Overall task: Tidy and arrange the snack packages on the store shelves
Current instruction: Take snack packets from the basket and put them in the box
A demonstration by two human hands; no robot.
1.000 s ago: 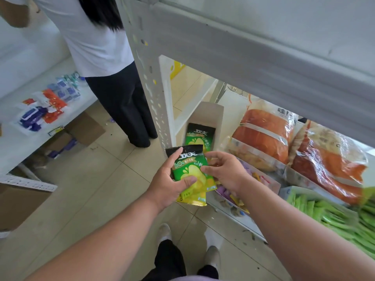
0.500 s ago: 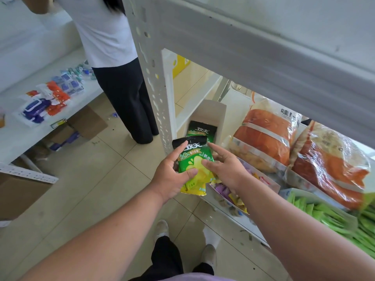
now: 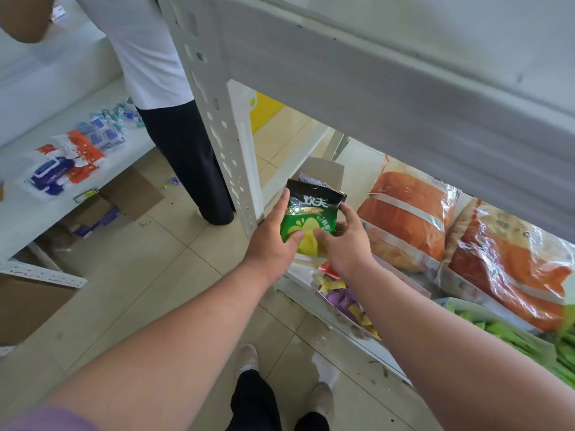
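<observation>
Left fingers: the left hand (image 3: pixel 273 241) curls round the left edge of the green snack packets (image 3: pixel 311 219), thumb on the front face.
Right fingers: the right hand (image 3: pixel 345 244) pinches the right edge of the same packets, thumb pressed on the front.
Packets: a small stack at frame centre, held upright just in front of the open cardboard box (image 3: pixel 326 171) on the lower shelf (image 3: pixel 298 272).
Box: more dark packets seem to stand inside; I cannot tell how many.
Neighbours: loose purple and yellow sweets (image 3: pixel 342 298) sit in a tray below the hands; orange bulk bags (image 3: pixel 410 219) lie to the right, green sticks (image 3: pixel 525 340) at lower right.
Progress: judged early to middle; this stack is gathered but not yet put in the box.
Left to do: the loose sweets and the rest of the shelf look unsorted.
</observation>
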